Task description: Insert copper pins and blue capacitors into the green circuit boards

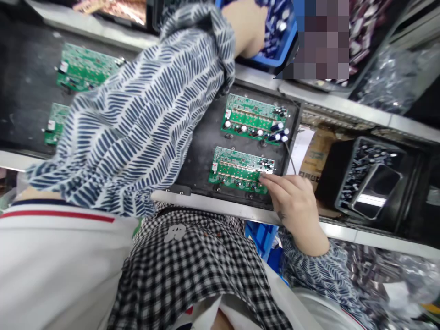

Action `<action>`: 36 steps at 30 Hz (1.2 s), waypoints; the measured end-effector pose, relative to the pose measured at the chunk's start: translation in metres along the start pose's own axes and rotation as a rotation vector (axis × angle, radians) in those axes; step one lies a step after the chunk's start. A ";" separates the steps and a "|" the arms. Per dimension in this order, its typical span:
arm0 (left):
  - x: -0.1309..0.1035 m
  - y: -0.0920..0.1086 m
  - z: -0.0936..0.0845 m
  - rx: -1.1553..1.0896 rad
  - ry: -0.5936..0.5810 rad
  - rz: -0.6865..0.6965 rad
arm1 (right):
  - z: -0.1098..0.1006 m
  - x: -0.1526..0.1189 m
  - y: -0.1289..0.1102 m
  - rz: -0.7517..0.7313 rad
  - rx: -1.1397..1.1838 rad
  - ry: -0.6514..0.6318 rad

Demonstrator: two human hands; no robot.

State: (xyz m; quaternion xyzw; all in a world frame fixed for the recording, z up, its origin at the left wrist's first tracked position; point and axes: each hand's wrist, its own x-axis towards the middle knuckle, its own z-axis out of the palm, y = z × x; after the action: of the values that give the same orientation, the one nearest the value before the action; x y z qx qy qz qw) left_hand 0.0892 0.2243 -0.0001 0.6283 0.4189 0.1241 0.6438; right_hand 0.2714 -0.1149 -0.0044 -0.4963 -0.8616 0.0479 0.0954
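Observation:
My left hand (pixel 247 27) reaches into a blue bin (pixel 280 59) of dark cylindrical parts; its fingers are hidden. At the right end of the lower green circuit board (pixel 237 170), my right hand (pixel 295 199) has its fingers pressed together, the tips touching the board; anything between them is too small to make out. Just above lies another green board (pixel 254 120), with white-topped round parts along its lower edge and several dark blue cylinders (pixel 280 133) at its right end.
Two more green boards (pixel 87 66) (pixel 57 123) lie at the left, partly behind my left sleeve. A black bin (pixel 343 183) of small parts with a clear-framed rectangular object stands at the right. Metal rails (pixel 220 206) border the dark work channel. Bins and plastic bags surround it.

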 end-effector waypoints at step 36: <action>-0.242 -0.041 0.118 -0.532 -0.573 -0.325 | -0.028 0.020 -0.041 0.041 0.594 0.291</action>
State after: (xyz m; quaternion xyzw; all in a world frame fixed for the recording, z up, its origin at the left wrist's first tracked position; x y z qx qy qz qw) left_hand 0.0065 -0.0325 0.0389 0.3751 0.2698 -0.0549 0.8851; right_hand 0.2334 -0.1185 0.0329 -0.4656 -0.7771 0.2275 0.3571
